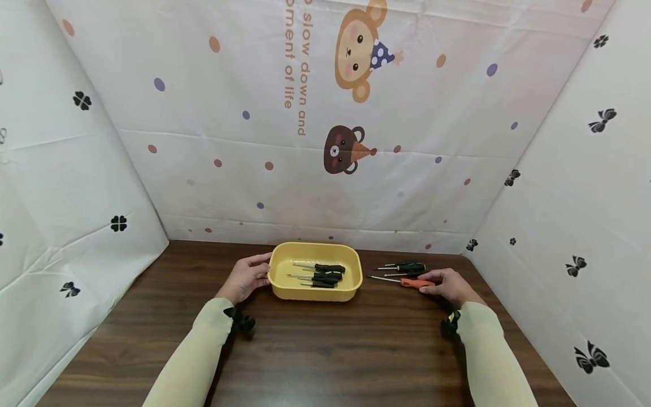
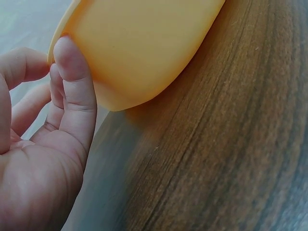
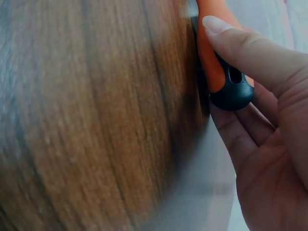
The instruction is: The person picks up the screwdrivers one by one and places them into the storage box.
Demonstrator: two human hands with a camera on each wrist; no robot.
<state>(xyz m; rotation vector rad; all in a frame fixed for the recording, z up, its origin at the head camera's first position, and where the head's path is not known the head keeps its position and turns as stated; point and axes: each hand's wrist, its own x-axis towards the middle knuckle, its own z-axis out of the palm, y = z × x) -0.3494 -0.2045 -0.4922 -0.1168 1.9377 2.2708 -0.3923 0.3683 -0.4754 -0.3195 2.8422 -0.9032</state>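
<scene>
A yellow plastic tray (image 1: 314,294) sits toward the back of the table, with several black-handled screwdrivers (image 1: 330,268) lying inside. My left hand (image 1: 245,280) pinches the tray's left rim between thumb and fingers, and the left wrist view shows this hand (image 2: 53,144) against the tray wall (image 2: 139,53). To the right, my right hand (image 1: 447,286) grips an orange-handled screwdriver (image 1: 411,283) whose shaft points left toward the tray. In the right wrist view, the thumb lies along the screwdriver's orange handle (image 3: 211,62), which has a black end; its shaft is out of view there.
A few other dark-handled screwdrivers (image 1: 413,267) lie on the table just behind the orange one. The brown wooden table (image 1: 335,356) is bordered by a printed white cloth (image 1: 285,186) at the back and by cloth sides left and right.
</scene>
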